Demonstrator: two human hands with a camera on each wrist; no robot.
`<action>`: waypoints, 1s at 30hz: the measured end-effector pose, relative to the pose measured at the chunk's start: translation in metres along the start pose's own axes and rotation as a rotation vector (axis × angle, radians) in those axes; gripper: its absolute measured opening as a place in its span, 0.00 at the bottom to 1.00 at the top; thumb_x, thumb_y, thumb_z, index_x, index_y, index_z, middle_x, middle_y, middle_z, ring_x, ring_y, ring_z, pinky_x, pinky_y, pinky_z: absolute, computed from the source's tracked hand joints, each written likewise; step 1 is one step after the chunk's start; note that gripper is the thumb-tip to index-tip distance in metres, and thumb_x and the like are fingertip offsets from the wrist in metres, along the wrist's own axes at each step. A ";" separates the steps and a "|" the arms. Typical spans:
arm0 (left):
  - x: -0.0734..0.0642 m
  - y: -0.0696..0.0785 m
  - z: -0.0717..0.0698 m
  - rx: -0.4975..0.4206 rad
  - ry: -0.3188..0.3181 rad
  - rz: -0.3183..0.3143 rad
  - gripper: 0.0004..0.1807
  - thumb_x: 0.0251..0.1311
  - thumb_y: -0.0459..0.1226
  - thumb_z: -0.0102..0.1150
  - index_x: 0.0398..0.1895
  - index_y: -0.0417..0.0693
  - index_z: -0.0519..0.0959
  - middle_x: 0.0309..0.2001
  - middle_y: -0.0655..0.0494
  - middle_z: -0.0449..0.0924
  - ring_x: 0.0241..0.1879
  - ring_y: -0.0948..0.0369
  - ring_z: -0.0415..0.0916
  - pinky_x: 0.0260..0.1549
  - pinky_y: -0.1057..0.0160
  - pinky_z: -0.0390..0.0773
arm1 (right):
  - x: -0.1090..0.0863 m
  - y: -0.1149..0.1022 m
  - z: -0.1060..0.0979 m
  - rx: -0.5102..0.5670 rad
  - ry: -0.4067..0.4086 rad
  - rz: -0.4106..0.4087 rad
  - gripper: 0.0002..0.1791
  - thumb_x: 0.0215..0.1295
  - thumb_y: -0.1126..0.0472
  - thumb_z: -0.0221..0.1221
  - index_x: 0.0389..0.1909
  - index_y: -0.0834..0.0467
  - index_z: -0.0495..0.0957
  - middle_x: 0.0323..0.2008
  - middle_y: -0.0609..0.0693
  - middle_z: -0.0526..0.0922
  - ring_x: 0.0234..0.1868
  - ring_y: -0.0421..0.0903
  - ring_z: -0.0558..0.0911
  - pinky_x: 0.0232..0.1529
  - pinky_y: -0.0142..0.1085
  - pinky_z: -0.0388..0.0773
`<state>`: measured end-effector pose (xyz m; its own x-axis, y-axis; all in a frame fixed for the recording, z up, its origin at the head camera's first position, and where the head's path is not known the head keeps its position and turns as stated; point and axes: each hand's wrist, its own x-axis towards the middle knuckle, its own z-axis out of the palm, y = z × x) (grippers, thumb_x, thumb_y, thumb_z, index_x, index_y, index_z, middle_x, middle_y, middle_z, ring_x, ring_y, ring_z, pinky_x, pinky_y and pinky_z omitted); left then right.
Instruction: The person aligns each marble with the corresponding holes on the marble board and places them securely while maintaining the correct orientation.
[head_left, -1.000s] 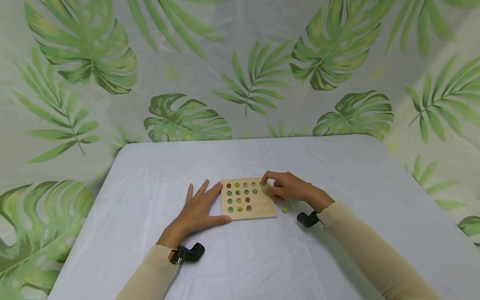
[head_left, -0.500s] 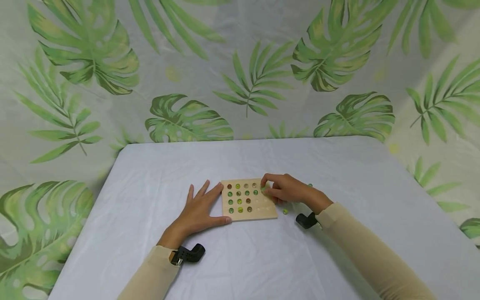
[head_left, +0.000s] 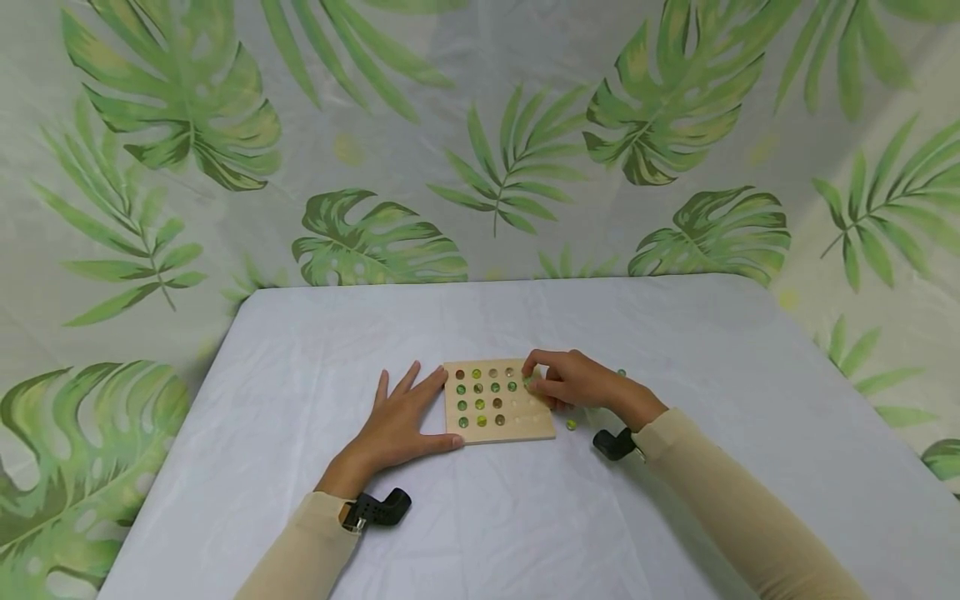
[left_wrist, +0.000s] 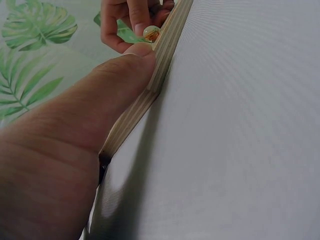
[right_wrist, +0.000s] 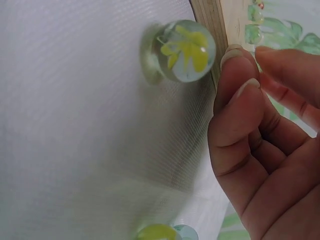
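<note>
Seemingly mid-placement: at the board's (head_left: 527,430) right side, the right hand (head_left: 579,380) pinches 1 green marble (head_left: 528,382); the left hand (head_left: 393,427), fingers spread, braces the board's left. Next likely needs gentle release.

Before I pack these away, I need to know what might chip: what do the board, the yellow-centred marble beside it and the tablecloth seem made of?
Board: plywood, most likely, smooth and matte; its edge shows layered stripes.
Marble: probably glossy clear glass, since it shines and the yellow shows through, though plastic could look similar.
Tablecloth: apparently matte woven fabric, finely textured; fibre unclear.
</note>
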<state>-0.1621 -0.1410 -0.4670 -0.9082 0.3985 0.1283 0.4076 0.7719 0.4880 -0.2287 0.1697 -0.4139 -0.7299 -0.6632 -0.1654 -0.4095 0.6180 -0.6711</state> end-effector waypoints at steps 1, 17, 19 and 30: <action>0.000 0.000 0.000 0.001 0.001 -0.001 0.59 0.43 0.72 0.60 0.76 0.55 0.54 0.74 0.60 0.54 0.76 0.52 0.38 0.68 0.41 0.23 | 0.000 0.000 0.000 0.001 0.000 0.002 0.10 0.71 0.60 0.55 0.50 0.54 0.73 0.19 0.52 0.80 0.20 0.49 0.79 0.22 0.36 0.76; 0.000 -0.001 0.002 0.006 0.005 -0.008 0.59 0.43 0.73 0.59 0.76 0.56 0.54 0.74 0.61 0.54 0.76 0.53 0.38 0.68 0.42 0.23 | 0.000 0.002 0.000 0.003 0.001 0.001 0.10 0.71 0.58 0.56 0.50 0.54 0.73 0.19 0.51 0.80 0.21 0.47 0.79 0.23 0.36 0.77; 0.000 -0.001 0.003 0.007 0.005 -0.008 0.59 0.43 0.73 0.59 0.76 0.56 0.54 0.74 0.61 0.54 0.76 0.53 0.38 0.68 0.42 0.23 | -0.001 0.001 -0.001 0.002 0.009 0.003 0.11 0.70 0.58 0.56 0.50 0.54 0.73 0.19 0.51 0.80 0.20 0.47 0.78 0.23 0.36 0.76; 0.001 0.001 0.001 0.012 0.007 0.002 0.59 0.43 0.72 0.60 0.76 0.54 0.54 0.74 0.58 0.55 0.75 0.51 0.39 0.68 0.40 0.24 | -0.017 0.003 -0.007 0.010 0.052 0.042 0.08 0.70 0.55 0.57 0.47 0.51 0.74 0.19 0.51 0.80 0.18 0.46 0.75 0.20 0.37 0.73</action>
<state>-0.1625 -0.1394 -0.4672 -0.9080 0.3964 0.1355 0.4103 0.7768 0.4777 -0.2208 0.1860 -0.4084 -0.7737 -0.6140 -0.1562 -0.3726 0.6403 -0.6717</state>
